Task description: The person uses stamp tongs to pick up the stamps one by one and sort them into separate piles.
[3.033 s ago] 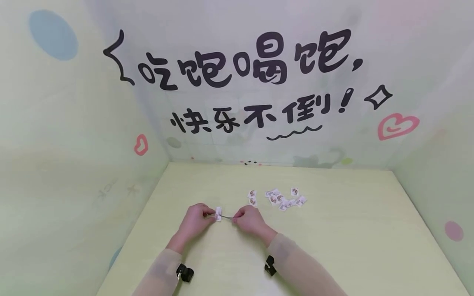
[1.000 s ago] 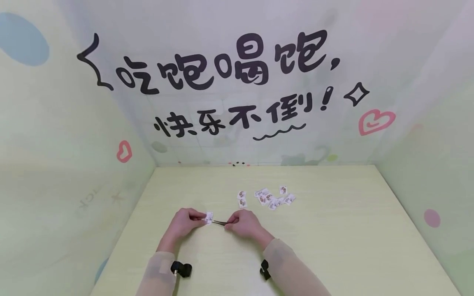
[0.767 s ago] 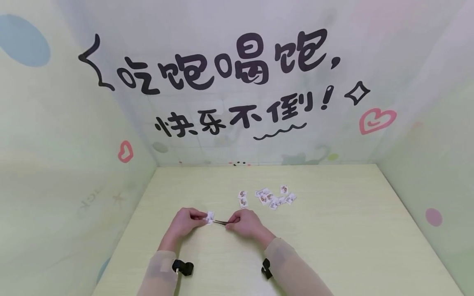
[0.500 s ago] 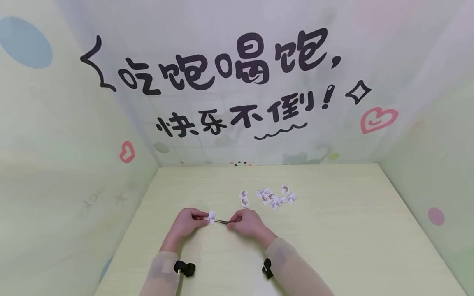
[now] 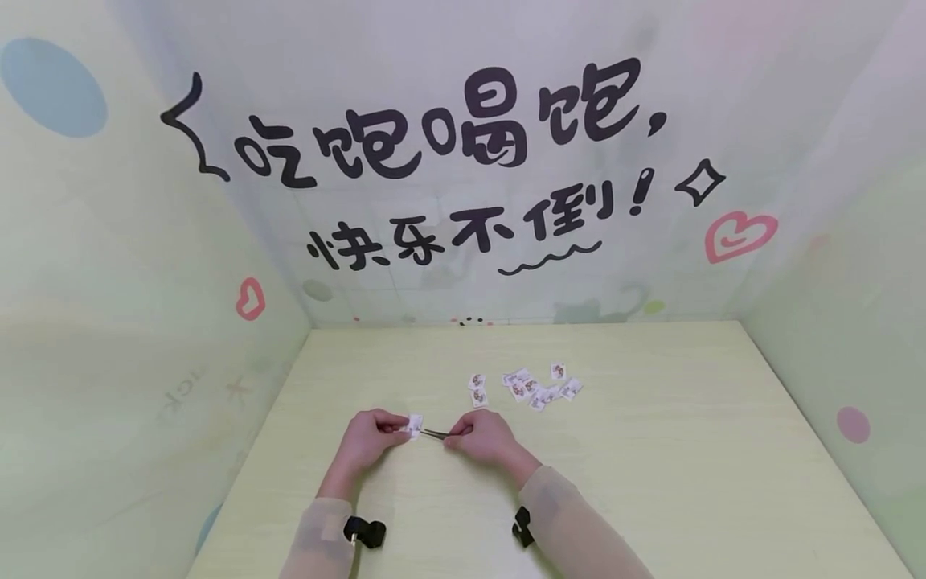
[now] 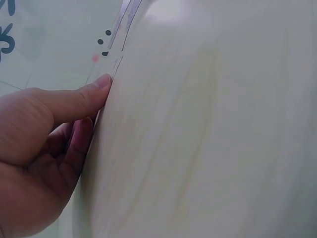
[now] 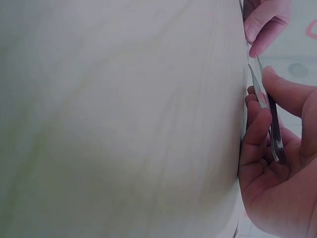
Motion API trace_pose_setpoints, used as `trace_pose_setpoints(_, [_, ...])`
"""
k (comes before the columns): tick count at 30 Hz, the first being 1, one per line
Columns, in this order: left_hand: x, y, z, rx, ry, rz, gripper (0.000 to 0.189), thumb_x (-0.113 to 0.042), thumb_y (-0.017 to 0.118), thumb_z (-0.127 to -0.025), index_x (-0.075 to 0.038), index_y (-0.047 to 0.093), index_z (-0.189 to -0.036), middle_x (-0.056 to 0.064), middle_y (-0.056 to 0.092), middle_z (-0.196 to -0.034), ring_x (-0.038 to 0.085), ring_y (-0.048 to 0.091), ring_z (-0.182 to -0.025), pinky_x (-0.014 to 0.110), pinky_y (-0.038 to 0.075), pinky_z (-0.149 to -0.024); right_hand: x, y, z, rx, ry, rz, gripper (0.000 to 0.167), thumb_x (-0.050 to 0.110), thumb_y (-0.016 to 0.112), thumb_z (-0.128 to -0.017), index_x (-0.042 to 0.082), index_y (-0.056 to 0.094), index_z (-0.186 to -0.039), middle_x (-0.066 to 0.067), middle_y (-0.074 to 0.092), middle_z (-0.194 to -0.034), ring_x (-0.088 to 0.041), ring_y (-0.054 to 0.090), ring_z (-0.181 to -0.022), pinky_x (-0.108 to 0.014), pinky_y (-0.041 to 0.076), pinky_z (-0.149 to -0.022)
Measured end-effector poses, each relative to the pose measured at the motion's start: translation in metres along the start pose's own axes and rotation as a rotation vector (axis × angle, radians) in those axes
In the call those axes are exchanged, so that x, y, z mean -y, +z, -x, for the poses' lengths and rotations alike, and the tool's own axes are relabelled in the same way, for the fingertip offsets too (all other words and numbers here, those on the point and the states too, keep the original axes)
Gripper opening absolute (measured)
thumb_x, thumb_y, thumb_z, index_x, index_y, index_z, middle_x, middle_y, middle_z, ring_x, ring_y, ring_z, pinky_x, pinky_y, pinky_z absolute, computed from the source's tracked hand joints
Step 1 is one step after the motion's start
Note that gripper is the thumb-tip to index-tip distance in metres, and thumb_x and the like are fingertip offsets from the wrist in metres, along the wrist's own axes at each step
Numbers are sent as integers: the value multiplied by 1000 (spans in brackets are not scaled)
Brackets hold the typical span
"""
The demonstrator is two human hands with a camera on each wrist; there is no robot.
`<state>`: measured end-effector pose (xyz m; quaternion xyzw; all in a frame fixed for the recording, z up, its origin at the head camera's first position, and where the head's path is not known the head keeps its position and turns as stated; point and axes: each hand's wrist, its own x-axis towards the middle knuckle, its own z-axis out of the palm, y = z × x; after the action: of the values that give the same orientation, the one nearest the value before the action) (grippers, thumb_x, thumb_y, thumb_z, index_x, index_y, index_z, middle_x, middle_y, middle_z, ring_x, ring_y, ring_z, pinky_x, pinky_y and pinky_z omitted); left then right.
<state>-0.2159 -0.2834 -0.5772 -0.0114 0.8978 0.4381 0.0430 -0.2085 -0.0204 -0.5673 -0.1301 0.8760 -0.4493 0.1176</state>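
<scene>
In the head view my left hand (image 5: 369, 438) pinches the left side of a small white printed paper piece (image 5: 415, 425) at the table surface. Thumb and fingertips meet at its edge in the left wrist view, where the paper is seen almost edge-on. My right hand (image 5: 483, 438) holds metal tweezers (image 5: 435, 434) between thumb and fingers. In the right wrist view the two tips of the tweezers (image 7: 274, 114) stand apart. They point left, close to the paper's right edge; whether they touch it I cannot tell.
Farther back on the pale table (image 5: 651, 450) lie several small printed paper squares (image 5: 531, 386), some overlapping. Two more squares (image 5: 478, 390) lie just beyond my right hand. Printed walls (image 5: 463, 241) enclose the table at the back and both sides.
Three seconds ago the tweezers' tips were over the paper piece; now they have drawn back to its right edge. Over the last second both hands have stayed nearly still, while the view shifted slightly.
</scene>
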Motion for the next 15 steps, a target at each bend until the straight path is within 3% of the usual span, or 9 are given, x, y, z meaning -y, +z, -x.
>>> trace_pose_setpoints(10, [3, 4, 1, -49, 26, -21, 23, -9, 92, -84, -9, 85, -106, 0, 74, -96, 16, 64, -87, 34, 53, -80, 2, -1, 2, -3, 13, -6, 15, 31, 85, -91, 17, 81, -92, 10, 69, -82, -10, 59, -75, -32, 49, -74])
trace_pose_setpoints(15, [3, 4, 2, -70, 26, -15, 23, -8, 92, -84, -7, 84, -105, 2, 75, -97, 16, 64, -87, 33, 54, -79, -2, -3, 0, -13, 28, -73, 16, 30, 85, -93, 15, 82, -94, 8, 69, -84, -10, 59, -75, -31, 50, -72])
